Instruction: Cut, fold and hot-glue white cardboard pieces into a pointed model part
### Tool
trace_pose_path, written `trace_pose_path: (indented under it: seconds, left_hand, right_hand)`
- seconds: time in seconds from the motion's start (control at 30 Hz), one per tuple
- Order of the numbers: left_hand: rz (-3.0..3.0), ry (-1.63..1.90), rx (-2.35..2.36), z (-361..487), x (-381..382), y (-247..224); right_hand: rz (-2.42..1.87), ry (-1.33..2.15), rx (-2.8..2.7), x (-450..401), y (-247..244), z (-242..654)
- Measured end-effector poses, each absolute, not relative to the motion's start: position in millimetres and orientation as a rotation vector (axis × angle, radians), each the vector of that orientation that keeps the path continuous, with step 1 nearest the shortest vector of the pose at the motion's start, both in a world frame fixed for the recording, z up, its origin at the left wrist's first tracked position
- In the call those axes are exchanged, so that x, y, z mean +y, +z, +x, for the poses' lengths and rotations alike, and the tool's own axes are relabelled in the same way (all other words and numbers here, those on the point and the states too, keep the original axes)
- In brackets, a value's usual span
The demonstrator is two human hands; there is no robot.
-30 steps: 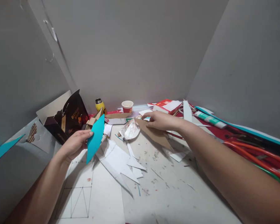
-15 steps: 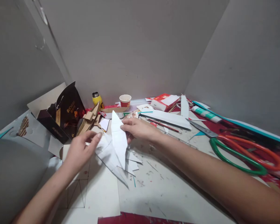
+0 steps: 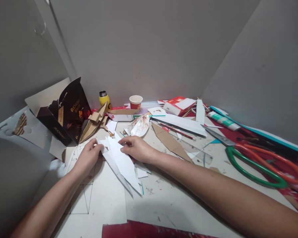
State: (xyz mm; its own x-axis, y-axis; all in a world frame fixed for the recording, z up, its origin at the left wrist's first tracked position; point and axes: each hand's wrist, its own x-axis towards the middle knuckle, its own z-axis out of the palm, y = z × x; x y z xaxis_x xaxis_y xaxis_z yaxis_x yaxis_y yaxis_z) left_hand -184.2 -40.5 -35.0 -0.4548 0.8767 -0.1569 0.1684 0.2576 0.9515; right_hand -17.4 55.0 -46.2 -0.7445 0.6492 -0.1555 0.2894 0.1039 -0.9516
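Observation:
Two long, pointed pieces of white card lie one partly over the other above the table. My right hand (image 3: pixel 136 148) pinches the right edge of the upper white card piece (image 3: pixel 124 162). On the other side, my left hand (image 3: pixel 87 156) has thumb and fingers closed on the upper left edge of the lower white card piece (image 3: pixel 114 170). Much of the lower piece is covered by the upper one. Small white card scraps (image 3: pixel 142 172) stick out beneath, to the right.
Big scissors (image 3: pixel 253 165) with green and orange handles lie at right. A brown cardboard piece (image 3: pixel 170 140), clear ruler (image 3: pixel 196 150) and pencil (image 3: pixel 178 131) lie beyond my right arm. Behind stand a dark box (image 3: pixel 67 115), yellow bottle (image 3: pixel 104 99) and paper cup (image 3: pixel 136 103).
My right hand has lowered its white card piece over the other one. My left fingers have closed on the lower piece's edge. The brown cardboard piece and ruler have come into fuller view.

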Motion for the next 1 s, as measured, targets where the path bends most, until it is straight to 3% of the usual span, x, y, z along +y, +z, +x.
trace_pose_path:
  seconds: [0.47, 0.67, 0.9, 1.0]
  left_hand:
    - [0.744, 1.405, 1.429, -159.4, -42.4, -36.5]
    - [0.785, 1.455, 1.443, -160.3, -45.0, -39.6]
    - [0.776, 1.496, 1.415, -166.1, -42.2, -36.1]
    - [0.762, 1.522, 1.397, -172.0, -39.9, -34.0]
  right_hand:
    - [-0.898, 1.596, -2.016, 38.9, -41.8, -18.4]
    - [-0.827, 1.233, -2.185, 35.8, -41.7, -14.5]
    - [-0.748, 0.519, -2.373, 39.9, -32.8, -4.7]
    - [-0.866, 0.802, -2.198, 46.6, -26.1, -3.9]
